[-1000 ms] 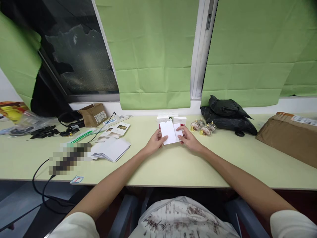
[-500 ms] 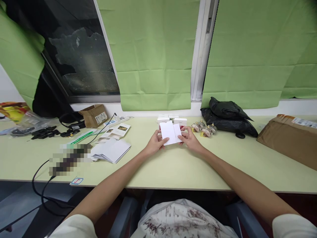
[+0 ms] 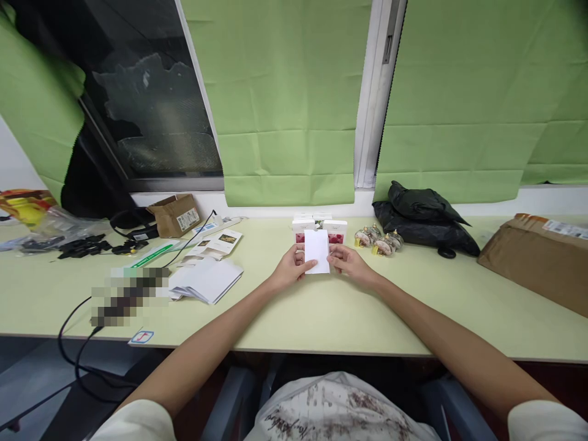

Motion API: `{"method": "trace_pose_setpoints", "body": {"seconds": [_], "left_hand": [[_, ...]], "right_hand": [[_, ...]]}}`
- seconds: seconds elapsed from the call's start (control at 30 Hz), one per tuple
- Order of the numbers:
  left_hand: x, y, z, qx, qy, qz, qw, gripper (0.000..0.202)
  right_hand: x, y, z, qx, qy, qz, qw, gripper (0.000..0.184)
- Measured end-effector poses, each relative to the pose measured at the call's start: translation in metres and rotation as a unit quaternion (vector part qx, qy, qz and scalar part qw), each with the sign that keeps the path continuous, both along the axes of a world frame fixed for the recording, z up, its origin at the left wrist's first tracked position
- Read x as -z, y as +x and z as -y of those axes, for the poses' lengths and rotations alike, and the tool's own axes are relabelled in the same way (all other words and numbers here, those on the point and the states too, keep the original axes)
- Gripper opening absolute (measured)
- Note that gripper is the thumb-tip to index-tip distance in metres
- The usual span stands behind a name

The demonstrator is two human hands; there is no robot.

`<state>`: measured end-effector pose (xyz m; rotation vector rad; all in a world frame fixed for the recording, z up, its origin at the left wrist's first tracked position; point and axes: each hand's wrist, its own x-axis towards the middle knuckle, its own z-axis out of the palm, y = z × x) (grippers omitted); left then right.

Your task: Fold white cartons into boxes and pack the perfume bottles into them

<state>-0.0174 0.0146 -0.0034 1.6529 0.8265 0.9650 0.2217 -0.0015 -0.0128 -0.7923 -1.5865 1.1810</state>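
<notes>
A small white cardboard box [image 3: 316, 252] is held upright over the table, its blank white side toward me. My left hand [image 3: 293, 266] grips its left edge, thumb on the front and fingers behind. At the right edge, my right hand [image 3: 348, 262] pinches it between thumb and fingers. The far side of the box is hidden. Just beyond it stand several white boxes [image 3: 338, 231] with red printed bands. To their right lie several clear round ornaments [image 3: 382, 244] with gold caps.
At left lie blank white card sheets [image 3: 209, 278], printed card pieces [image 3: 224, 242], an open brown box [image 3: 177, 215], and black cables [image 3: 68, 343] hanging past the table edge. Black plastic bags [image 3: 427, 220] and a large brown parcel [image 3: 537, 260] occupy the right.
The white box looks narrower; the overlapping panel on its right no longer shows. Both hands have drawn closer together, and the red-banded boxes behind are more visible.
</notes>
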Motion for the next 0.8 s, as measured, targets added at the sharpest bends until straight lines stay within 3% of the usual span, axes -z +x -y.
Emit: {"method": "trace_pose_setpoints", "body": {"seconds": [0.33, 0.7, 0.8], "left_hand": [[0.001, 0.004, 0.010, 0.024, 0.065, -0.030, 0.997, 0.054], [-0.004, 0.000, 0.013, -0.005, 0.160, -0.118, 0.980, 0.045], [-0.005, -0.003, 0.008, -0.055, 0.187, -0.104, 0.975, 0.034]], "right_hand": [[0.010, -0.003, -0.006, -0.002, 0.044, -0.004, 0.999, 0.047], [0.003, -0.001, -0.001, 0.030, 0.067, 0.009, 0.997, 0.047], [0.002, 0.000, -0.001, 0.032, 0.037, -0.002, 0.999, 0.055]]}}
